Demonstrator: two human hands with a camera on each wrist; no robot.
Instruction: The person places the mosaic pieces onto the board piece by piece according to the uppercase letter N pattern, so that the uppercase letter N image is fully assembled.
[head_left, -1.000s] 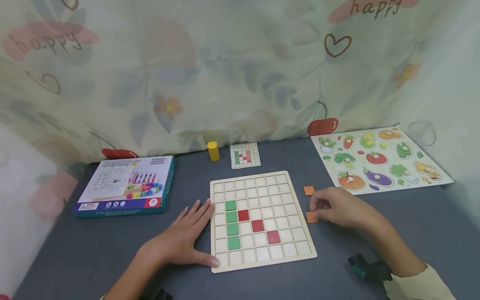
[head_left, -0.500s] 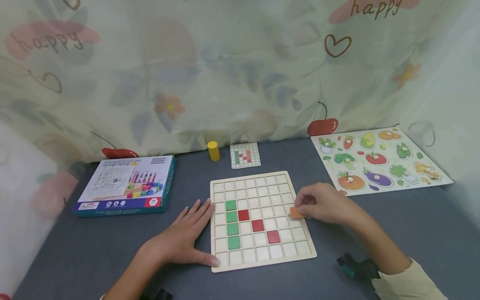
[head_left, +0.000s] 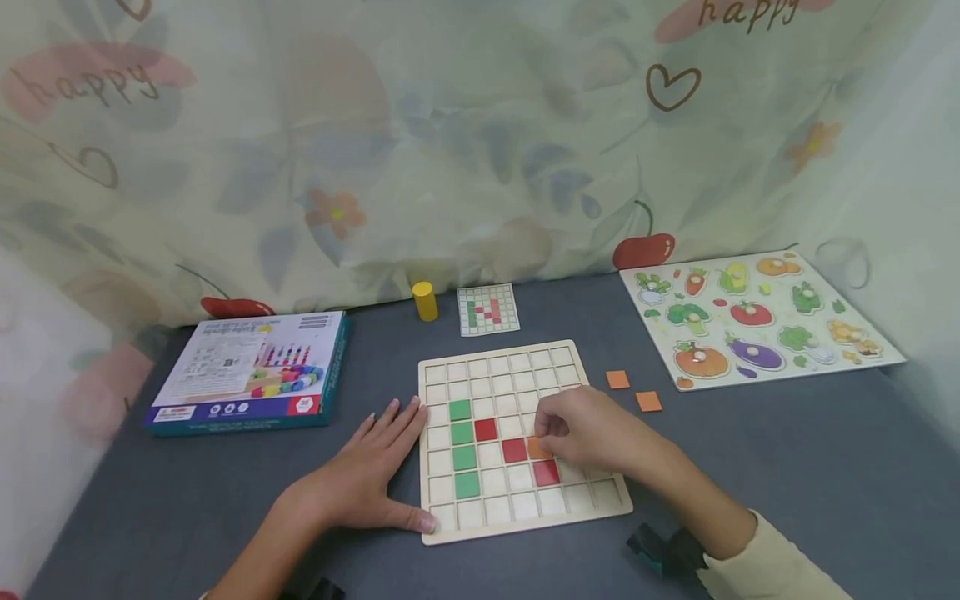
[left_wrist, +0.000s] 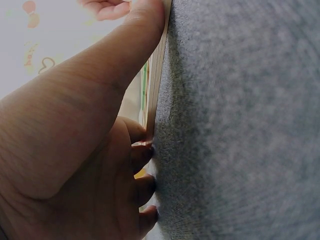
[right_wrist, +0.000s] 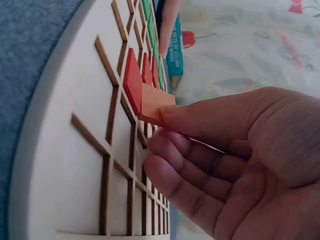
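Note:
A pale wooden grid board (head_left: 480,532) lies on the dark cloth. Its cells hold a column of several green square tiles (head_left: 465,457) and a diagonal of three red square tiles (head_left: 513,451). My right hand (head_left: 592,429) pinches an orange square tile (right_wrist: 155,102) between thumb and fingers, over the cell right of the middle red tile. In the right wrist view the orange tile stands tilted close beside a red one. My left hand (head_left: 367,479) lies spread at the board's left edge, its thumb on the near corner and its fingertips along the side.
Two more orange tiles (head_left: 617,380) lie right of the board. Behind it are a small pattern card (head_left: 488,309) and a yellow cylinder (head_left: 424,302). A toy box (head_left: 247,371) sits at left, and a vegetable puzzle board (head_left: 757,321) at back right.
From beside the board, my right hand has picked up an orange tile and carried it left over the grid. Two orange tiles show at the right now. My left hand has stayed put.

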